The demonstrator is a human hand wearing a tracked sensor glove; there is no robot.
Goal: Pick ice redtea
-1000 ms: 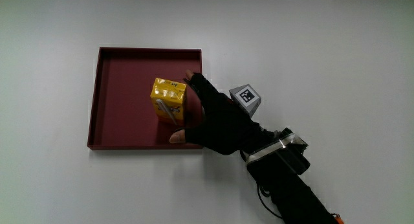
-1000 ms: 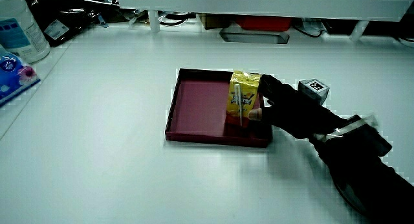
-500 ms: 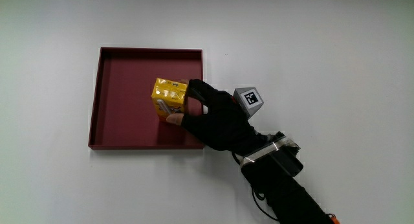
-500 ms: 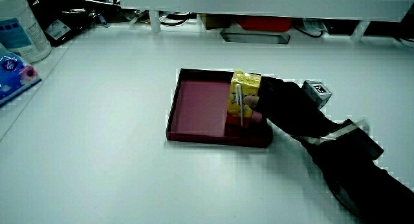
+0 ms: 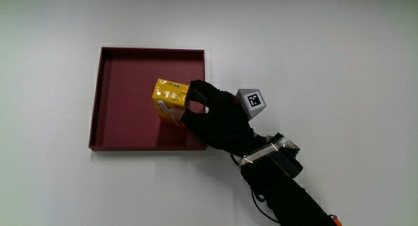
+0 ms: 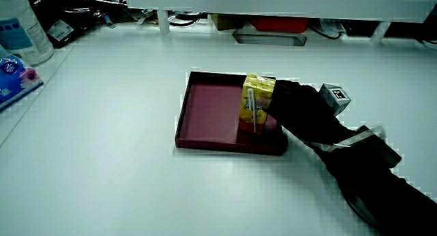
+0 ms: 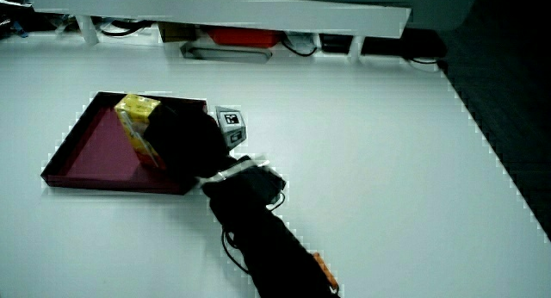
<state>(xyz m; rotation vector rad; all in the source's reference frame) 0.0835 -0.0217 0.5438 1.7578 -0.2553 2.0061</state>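
A yellow ice red tea carton [image 5: 169, 101] stands upright in a dark red tray [image 5: 121, 95], with a straw on its face in a side view [image 6: 254, 106]. The gloved hand [image 5: 204, 112] reaches over the tray's edge and its fingers are curled around the carton's side. The patterned cube [image 5: 252, 100] rides on the hand's back. In both side views the carton [image 7: 138, 124] rests on the tray floor with the hand [image 6: 295, 108] pressed against it, and the tray [image 7: 86, 152] lies flat on the table.
A white bottle [image 6: 24, 28] and a blue packet [image 6: 12, 76] sit at the table's edge. Under the low partition lie cables and a red box [image 7: 240, 36]. The forearm [image 5: 287, 190] stretches from the tray toward the person.
The hand's fingers have closed around the carton, where a second ago they were spread beside it. The carton has not moved.
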